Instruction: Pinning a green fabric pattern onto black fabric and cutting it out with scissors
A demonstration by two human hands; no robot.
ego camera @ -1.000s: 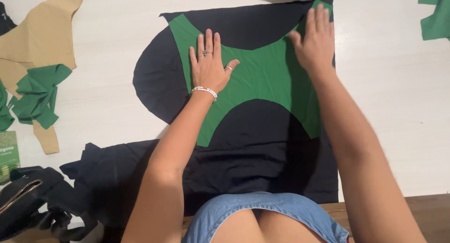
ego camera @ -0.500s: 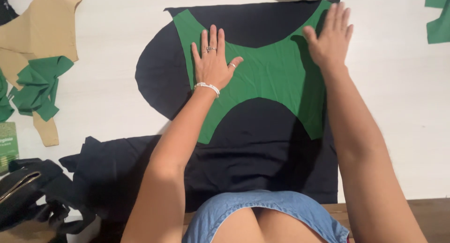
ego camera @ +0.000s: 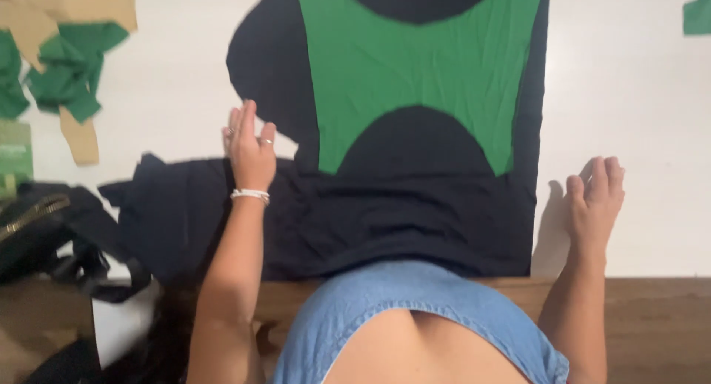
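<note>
Both hands have come off the green hourglass-shaped piece of cloth (ego camera: pixel 415 65). A moment ago they lay flat on it, pressing it smooth. Now they are nearer the body, so the smoothing of the green piece looks done for now.

The left hand (ego camera: pixel 250 148) lies flat and open, fingers together, on the left part of the big black sheet of cloth (ego camera: pixel 415 206). It holds nothing. The right hand (ego camera: pixel 592 199) is open too, fingers a little spread, and rests on the bare white table (ego camera: pixel 629 117) just past the right edge of the black cloth. It holds nothing either.

The green piece lies flat on top of the black cloth, in the middle of the table toward the far edge. The black cloth reaches down to the near edge of the table, where it meets the wooden rim (ego camera: pixel 652 310).

At the far left corner lie crumpled scraps of green cloth (ego camera: pixel 70 69) and tan paper pieces (ego camera: pixel 74 2). A black bag with a zip (ego camera: pixel 37 232) sits at the near left edge, close to the bunched end of the black cloth. Nothing lies on the green piece.
</note>
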